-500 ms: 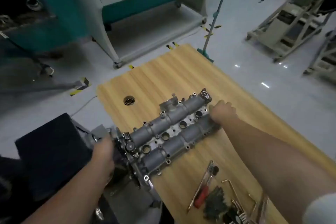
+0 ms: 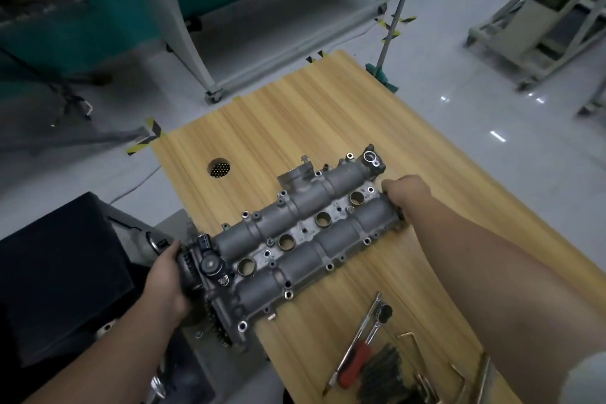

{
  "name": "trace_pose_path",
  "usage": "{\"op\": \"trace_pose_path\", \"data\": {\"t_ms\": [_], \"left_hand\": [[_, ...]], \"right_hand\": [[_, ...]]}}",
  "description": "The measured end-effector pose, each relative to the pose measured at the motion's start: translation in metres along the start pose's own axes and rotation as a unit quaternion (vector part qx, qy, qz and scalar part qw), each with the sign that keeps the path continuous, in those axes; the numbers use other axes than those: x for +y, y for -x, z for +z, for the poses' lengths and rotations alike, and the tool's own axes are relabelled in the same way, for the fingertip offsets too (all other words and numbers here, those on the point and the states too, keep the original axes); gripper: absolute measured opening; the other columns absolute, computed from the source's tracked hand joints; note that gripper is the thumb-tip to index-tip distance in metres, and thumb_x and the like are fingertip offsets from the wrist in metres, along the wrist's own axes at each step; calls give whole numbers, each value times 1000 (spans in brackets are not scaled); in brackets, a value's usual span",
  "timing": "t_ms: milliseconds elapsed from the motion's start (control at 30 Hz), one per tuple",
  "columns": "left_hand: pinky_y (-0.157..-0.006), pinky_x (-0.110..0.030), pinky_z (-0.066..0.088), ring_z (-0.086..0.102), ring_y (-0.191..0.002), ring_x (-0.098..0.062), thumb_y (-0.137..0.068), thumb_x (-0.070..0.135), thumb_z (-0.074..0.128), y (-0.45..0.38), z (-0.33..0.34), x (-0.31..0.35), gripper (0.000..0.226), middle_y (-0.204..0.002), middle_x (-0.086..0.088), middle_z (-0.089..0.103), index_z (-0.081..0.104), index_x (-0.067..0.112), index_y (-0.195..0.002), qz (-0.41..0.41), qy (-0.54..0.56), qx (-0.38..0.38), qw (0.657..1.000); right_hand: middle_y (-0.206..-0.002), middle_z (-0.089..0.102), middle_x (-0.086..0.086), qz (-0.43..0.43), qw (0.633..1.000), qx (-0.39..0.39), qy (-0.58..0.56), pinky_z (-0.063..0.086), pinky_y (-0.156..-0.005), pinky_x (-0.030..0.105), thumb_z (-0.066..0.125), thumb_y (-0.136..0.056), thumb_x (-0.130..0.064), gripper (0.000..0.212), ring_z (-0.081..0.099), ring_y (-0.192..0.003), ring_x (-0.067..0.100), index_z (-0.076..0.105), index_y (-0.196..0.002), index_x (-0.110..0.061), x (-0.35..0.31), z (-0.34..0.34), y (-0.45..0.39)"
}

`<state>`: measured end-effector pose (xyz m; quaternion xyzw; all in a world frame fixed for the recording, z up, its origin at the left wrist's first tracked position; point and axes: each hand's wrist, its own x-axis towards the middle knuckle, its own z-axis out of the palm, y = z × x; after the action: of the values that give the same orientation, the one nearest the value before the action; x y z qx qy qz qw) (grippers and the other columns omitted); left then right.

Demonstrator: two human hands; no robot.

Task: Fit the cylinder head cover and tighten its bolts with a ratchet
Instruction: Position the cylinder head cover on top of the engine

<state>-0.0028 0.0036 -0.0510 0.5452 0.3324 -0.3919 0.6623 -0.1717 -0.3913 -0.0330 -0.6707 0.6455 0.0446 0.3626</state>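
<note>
The grey cast cylinder head cover point(image 2: 295, 233) lies diagonally across the left part of the wooden table point(image 2: 295, 115), its gear end overhanging the table's left edge. My left hand point(image 2: 167, 279) grips that near-left end by the black gear housing. At the far-right end my right hand point(image 2: 405, 190) holds the cover, fingers curled over its edge. A ratchet point(image 2: 382, 315) with a chrome handle rests on the table in front of the cover. Several bolt holes along the cover's rim show.
A red-handled screwdriver point(image 2: 354, 367), hex keys point(image 2: 413, 341) and a dark tool holder point(image 2: 383, 374) lie at the table's near right. A round cable grommet point(image 2: 219, 167) sits at the table's left. A metal engine part point(image 2: 157, 243) and a dark case point(image 2: 59, 272) stand left of the table.
Both hands still hold the cover's two ends; the cover looks nearly where it was, shifted slightly along with the camera.
</note>
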Motion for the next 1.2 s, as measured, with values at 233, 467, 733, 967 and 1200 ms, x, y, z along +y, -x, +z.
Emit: {"op": "trace_pose_path", "data": {"t_ms": [233, 467, 733, 967, 1200], "left_hand": [[-49, -43, 58, 74, -64, -33, -101, 48, 48, 20, 2, 0, 42, -84, -14, 77, 71, 13, -103, 14, -10, 32, 999], [-62, -48, 60, 75, -82, -35, -98, 45, 54, 66, 13, 43, 39, -99, -15, 76, 69, 12, -113, 57, -51, 34, 997], [-56, -49, 59, 73, -63, -30, -93, 35, 58, 148, -20, 122, 26, -84, -10, 75, 70, 15, -105, 159, -75, 18, 984], [-53, -42, 60, 69, -64, -27, -96, 31, 50, 202, -161, 187, 25, -84, -7, 72, 68, 16, -89, 215, -22, 19, 976], [-48, -41, 58, 70, -62, -27, -95, 25, 49, 241, -362, 250, 22, -85, -9, 71, 67, 14, -93, 266, 5, 91, 960]], "right_hand": [[-82, 59, 13, 41, 997, -15, -65, 58, -67, 41, 57, -74, -23, 18, 63, -73, 31, 57, -82, -6, 4, -6, 5], [-88, 64, 17, 90, 977, -87, -172, 50, -67, 40, 57, -75, -17, 15, 63, -72, 32, 53, -88, -10, 12, -36, 45], [-94, 63, 15, 20, 959, -117, -259, 50, -90, 49, 51, -66, -15, 26, 71, -89, 36, 43, -90, -14, -45, -62, 144], [-102, 66, 14, -70, 953, -132, -262, 50, -91, 46, 52, -67, -18, 30, 70, -94, 32, 49, -96, -14, -116, -1, 281], [-93, 66, 12, -105, 938, -209, -256, 55, -80, 44, 55, -76, -15, 19, 69, -83, 33, 54, -95, -12, -163, 118, 442]]}}
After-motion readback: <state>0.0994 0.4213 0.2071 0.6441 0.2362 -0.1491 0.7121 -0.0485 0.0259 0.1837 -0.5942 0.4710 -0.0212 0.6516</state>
